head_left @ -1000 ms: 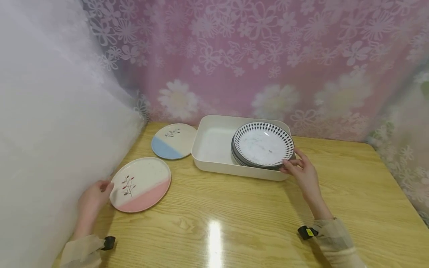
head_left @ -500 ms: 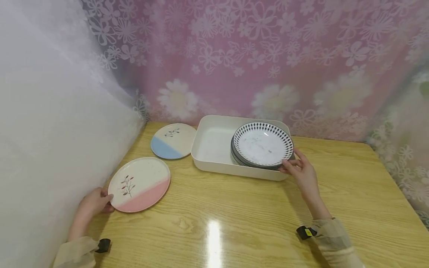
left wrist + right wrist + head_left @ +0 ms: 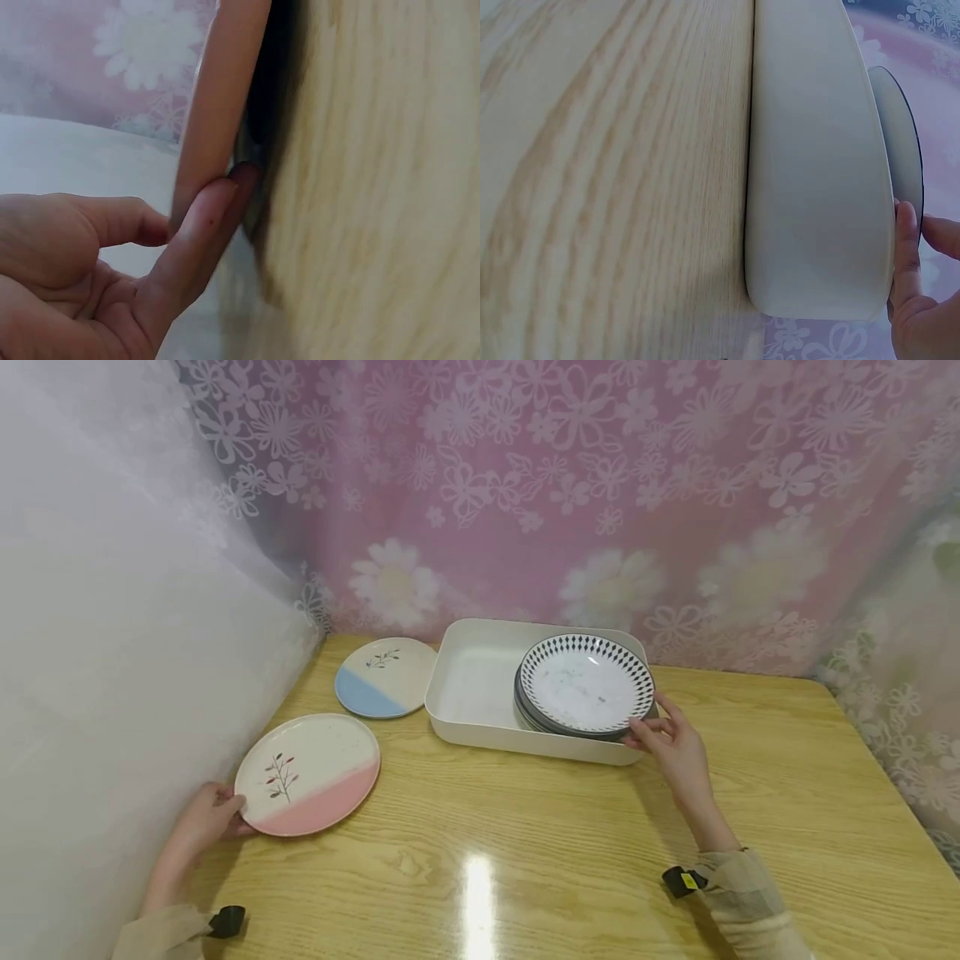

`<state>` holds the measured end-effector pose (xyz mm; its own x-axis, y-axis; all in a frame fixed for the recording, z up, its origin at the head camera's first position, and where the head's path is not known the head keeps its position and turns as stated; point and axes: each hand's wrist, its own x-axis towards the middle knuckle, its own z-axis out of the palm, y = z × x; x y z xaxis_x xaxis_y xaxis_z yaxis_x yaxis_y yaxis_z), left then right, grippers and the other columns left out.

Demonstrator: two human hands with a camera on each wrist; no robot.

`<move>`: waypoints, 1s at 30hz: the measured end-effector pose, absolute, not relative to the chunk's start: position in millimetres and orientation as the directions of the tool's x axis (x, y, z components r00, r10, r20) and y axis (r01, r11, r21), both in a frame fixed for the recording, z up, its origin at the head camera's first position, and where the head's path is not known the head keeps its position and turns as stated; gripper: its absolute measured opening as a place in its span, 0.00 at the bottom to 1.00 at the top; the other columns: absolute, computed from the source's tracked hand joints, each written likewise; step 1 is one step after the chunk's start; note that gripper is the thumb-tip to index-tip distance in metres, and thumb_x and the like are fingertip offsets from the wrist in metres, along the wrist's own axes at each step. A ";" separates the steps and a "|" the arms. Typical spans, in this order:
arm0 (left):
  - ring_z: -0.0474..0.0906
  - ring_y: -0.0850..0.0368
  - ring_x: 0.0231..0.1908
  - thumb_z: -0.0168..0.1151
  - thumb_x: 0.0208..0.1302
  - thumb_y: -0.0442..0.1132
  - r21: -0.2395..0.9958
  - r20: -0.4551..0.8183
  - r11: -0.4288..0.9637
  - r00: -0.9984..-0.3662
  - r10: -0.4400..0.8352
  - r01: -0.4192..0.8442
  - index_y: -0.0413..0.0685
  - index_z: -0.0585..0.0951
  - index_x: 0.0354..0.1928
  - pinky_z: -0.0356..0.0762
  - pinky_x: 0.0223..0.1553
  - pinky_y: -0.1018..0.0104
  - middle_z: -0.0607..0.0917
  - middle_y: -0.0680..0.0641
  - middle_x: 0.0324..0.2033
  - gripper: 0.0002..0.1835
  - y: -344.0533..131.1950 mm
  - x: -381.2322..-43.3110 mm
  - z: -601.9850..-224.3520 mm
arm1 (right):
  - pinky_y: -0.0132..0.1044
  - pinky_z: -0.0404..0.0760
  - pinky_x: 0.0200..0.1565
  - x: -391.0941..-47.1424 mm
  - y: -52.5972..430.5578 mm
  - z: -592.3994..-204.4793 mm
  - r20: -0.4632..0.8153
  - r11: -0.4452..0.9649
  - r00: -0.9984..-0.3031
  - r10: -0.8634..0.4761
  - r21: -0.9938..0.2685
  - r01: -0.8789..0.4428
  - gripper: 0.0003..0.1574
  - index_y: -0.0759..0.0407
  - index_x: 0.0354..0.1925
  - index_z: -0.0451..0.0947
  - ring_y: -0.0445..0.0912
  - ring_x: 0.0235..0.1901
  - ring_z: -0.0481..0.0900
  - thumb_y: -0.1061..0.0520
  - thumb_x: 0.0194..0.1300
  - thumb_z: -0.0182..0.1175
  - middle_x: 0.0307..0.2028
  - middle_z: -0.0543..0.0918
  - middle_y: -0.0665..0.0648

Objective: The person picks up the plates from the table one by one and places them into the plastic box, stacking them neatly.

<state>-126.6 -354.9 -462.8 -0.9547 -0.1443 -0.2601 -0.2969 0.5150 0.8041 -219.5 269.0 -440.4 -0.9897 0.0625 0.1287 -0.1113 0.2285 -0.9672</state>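
A cream-and-pink plate (image 3: 315, 768) with a small twig drawing lies at the left. My left hand (image 3: 212, 817) pinches its left edge, thumb on top and fingers underneath; in the left wrist view the fingers (image 3: 199, 232) reach under the plate's rim (image 3: 217, 112). At the right, my right hand (image 3: 677, 756) grips the rim of a white plate (image 3: 588, 685) with a black diamond border. That plate tops a stack of dark-rimmed plates in the white bin (image 3: 472, 685). In the right wrist view, thumb and fingers (image 3: 906, 255) close on its rim above the bin wall.
A cream-and-blue plate (image 3: 386, 677) lies behind the pink one, up against the bin's left side. White cloth (image 3: 135, 610) hangs close along the left, near my left hand. A pink flowered curtain (image 3: 525, 527) backs the wooden table (image 3: 420, 860).
My left hand has taken hold of the pink plate's edge and drawn it slightly left. My right hand keeps its grip on the diamond-bordered plate, with no clear movement.
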 end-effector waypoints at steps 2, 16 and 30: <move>0.83 0.65 0.29 0.37 0.75 0.28 0.861 -0.266 0.420 -0.958 -0.107 -0.286 0.09 0.56 0.59 0.86 0.35 0.68 0.81 0.34 0.39 0.22 -356.2 -125.0 -467.6 | 0.22 0.83 0.42 -219.9 268.9 -440.3 0.126 0.223 -0.990 0.061 -0.969 -0.109 0.49 0.64 0.80 0.46 0.32 0.30 0.86 0.54 0.74 0.61 0.33 0.82 0.40; 0.86 0.62 0.30 0.44 0.78 0.29 0.971 -0.237 -0.006 -0.965 -0.113 -0.238 0.32 0.78 0.50 0.87 0.36 0.69 0.87 0.54 0.30 0.12 -358.9 -118.0 -468.2 | 0.22 0.83 0.42 -219.7 269.1 -439.3 0.123 0.223 -0.990 0.068 -0.969 -0.105 0.48 0.63 0.80 0.48 0.32 0.30 0.86 0.54 0.74 0.61 0.33 0.82 0.41; 0.87 0.64 0.30 0.48 0.78 0.33 0.972 -0.235 -0.062 -0.962 -0.140 -0.228 0.62 0.83 0.35 0.85 0.35 0.72 0.88 0.58 0.31 0.18 -356.1 -110.5 -456.8 | 0.25 0.84 0.41 -219.5 267.7 -440.3 0.180 0.236 -0.980 0.079 -0.959 -0.157 0.38 0.68 0.73 0.60 0.34 0.29 0.87 0.55 0.74 0.61 0.32 0.84 0.43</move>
